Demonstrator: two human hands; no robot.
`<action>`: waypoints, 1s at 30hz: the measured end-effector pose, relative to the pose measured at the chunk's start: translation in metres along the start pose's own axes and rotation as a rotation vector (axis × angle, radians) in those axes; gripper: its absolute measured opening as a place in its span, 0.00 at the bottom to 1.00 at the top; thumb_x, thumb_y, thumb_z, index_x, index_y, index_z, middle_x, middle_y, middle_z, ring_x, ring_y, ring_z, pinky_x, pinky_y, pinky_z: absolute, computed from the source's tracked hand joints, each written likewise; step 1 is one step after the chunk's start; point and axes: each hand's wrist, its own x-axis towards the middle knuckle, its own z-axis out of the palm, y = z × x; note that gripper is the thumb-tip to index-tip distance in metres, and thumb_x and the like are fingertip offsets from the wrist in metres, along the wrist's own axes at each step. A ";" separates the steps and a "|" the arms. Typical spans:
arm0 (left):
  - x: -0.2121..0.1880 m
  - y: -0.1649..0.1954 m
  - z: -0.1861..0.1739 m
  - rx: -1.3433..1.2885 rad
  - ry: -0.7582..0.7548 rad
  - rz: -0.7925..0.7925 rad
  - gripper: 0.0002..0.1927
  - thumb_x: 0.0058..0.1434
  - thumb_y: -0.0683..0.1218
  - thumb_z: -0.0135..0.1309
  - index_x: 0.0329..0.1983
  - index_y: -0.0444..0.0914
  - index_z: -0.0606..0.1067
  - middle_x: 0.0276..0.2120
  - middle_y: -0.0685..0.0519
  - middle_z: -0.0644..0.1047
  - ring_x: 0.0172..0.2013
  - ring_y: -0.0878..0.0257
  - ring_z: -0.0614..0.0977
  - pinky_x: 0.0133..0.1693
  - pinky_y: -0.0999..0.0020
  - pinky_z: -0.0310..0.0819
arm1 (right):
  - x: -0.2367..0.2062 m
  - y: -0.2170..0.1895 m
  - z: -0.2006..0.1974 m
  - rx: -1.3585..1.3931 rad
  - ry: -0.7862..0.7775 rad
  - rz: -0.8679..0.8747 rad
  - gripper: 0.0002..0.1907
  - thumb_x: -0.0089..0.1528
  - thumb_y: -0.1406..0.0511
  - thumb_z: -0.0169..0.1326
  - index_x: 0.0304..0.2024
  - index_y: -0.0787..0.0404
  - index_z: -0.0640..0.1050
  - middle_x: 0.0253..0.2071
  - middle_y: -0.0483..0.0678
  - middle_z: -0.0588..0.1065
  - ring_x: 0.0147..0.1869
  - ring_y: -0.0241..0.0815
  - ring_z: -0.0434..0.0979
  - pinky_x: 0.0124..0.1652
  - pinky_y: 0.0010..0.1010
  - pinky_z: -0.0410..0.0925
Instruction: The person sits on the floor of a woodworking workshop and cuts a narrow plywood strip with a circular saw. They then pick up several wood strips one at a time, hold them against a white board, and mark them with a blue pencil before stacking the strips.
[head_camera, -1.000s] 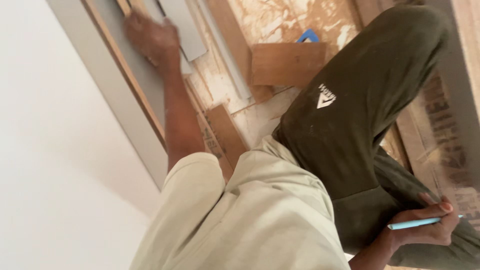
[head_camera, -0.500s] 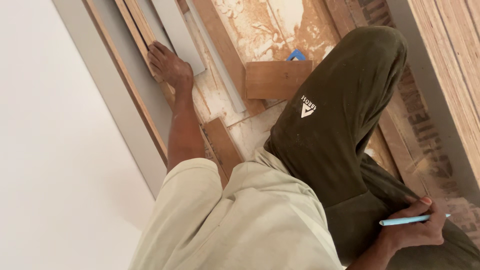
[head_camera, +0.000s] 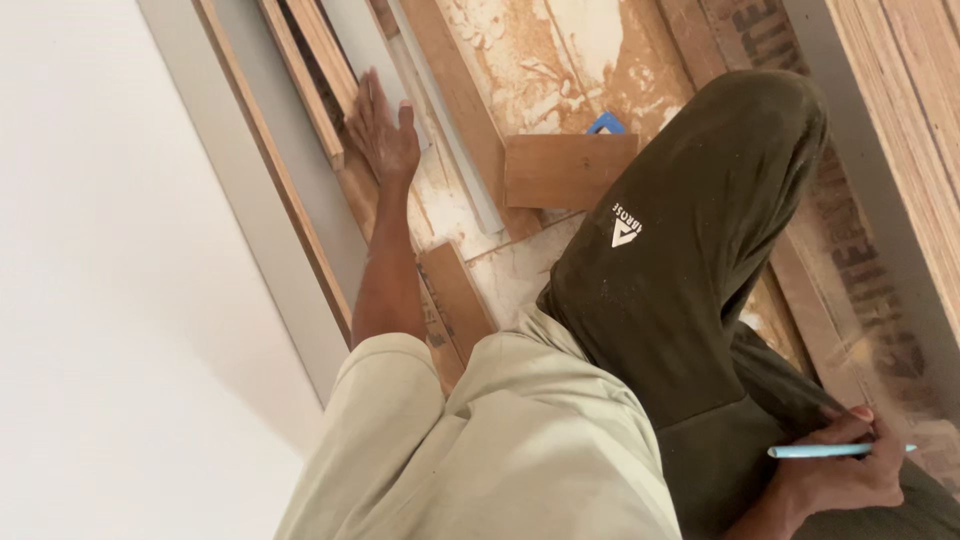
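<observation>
head view: person is crouching on a dusty floor w/ wood offcuts. left hand (head_camera: 383, 130) is lying flat, fingers spread, gripping nothing, palm pressing on a long thin brown wooden strip (head_camera: 318, 88) that's running beside a pale grey flat panel (head_camera: 362, 40) near the white wall (head_camera: 100, 280). right hand (head_camera: 840, 470) is closing around a slim light-blue pen (head_camera: 835, 451), resting by the dark olive trouser leg (head_camera: 690, 250). progress, as a guess: strip is being steadied, pen isn't touching wood, so any marking looks not yet done. a short rectangular brown wood block (head_camera: 568, 170) is lying apart, half covering a small blue item (head_camera: 606, 123). containers: none in view.
</observation>
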 end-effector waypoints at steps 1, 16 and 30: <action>0.002 -0.001 0.001 -0.098 0.034 0.076 0.35 0.71 0.52 0.50 0.78 0.42 0.56 0.76 0.42 0.55 0.74 0.43 0.56 0.71 0.44 0.47 | -0.001 0.001 0.000 -0.013 -0.005 0.000 0.13 0.78 0.73 0.49 0.39 0.75 0.77 0.29 0.54 0.78 0.37 0.44 0.83 0.37 0.29 0.73; 0.011 -0.027 -0.011 0.197 -0.135 -0.218 0.52 0.49 0.56 0.71 0.67 0.29 0.57 0.61 0.31 0.67 0.60 0.34 0.69 0.56 0.46 0.69 | -0.015 0.032 0.006 -0.012 -0.050 0.070 0.13 0.76 0.71 0.49 0.38 0.73 0.76 0.29 0.51 0.79 0.33 0.39 0.82 0.34 0.25 0.69; -0.016 -0.074 -0.058 -1.109 -0.417 -0.728 0.29 0.57 0.40 0.69 0.59 0.30 0.69 0.43 0.45 0.79 0.33 0.61 0.72 0.31 0.69 0.65 | 0.013 -0.079 -0.027 0.058 -0.093 -0.096 0.12 0.78 0.70 0.46 0.43 0.73 0.76 0.37 0.54 0.80 0.43 0.43 0.86 0.43 0.27 0.77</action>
